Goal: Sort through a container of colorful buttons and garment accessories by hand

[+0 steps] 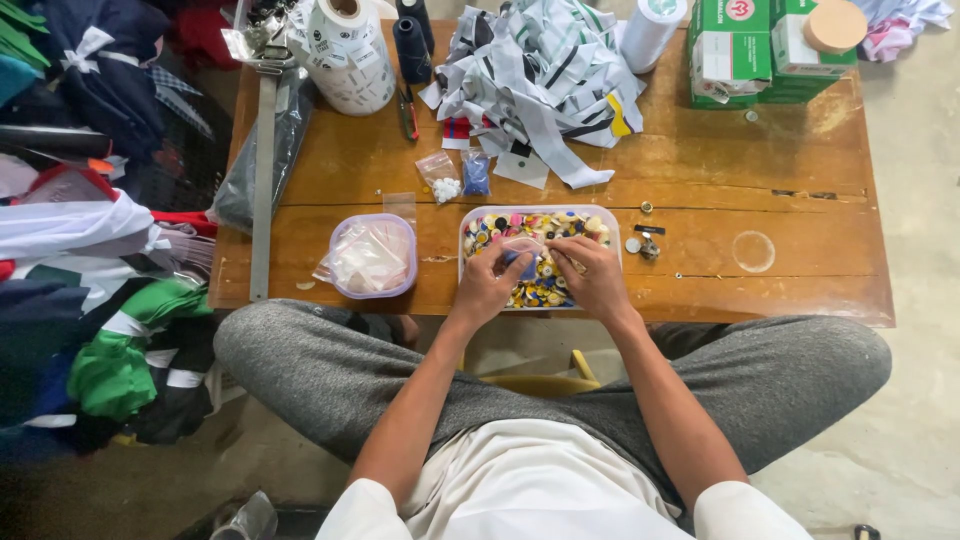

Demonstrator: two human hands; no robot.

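White shirt cloth [530, 480] and grey trouser legs [330, 370] fill the bottom of the frame; two bare forearms are stretched from there up to the centre, where both hands are held over a rectangular clear plastic tray of mixed coloured buttons [600, 216] standing at the near edge of a worn brown wooden table [780, 170]. A small clear plastic bag [522, 247] is pinched between the thumb and fingers of the left hand [487, 287], just above the buttons in the middle of the tray; the right hand [596, 275] is closed in a pinch at the bag's right edge, though whether a button is held there cannot be told. Left of the tray, a rounded lilac-rimmed plastic tub stuffed with clear bags [372, 256] is seen; above it two small filled bags [458, 176] are laid. At the upper centre a heap of grey and white striped fabric strips [545, 70] is piled; green cardboard boxes [760, 45] are stacked at the upper right; folded garments [90, 250] are heaped along the left edge.
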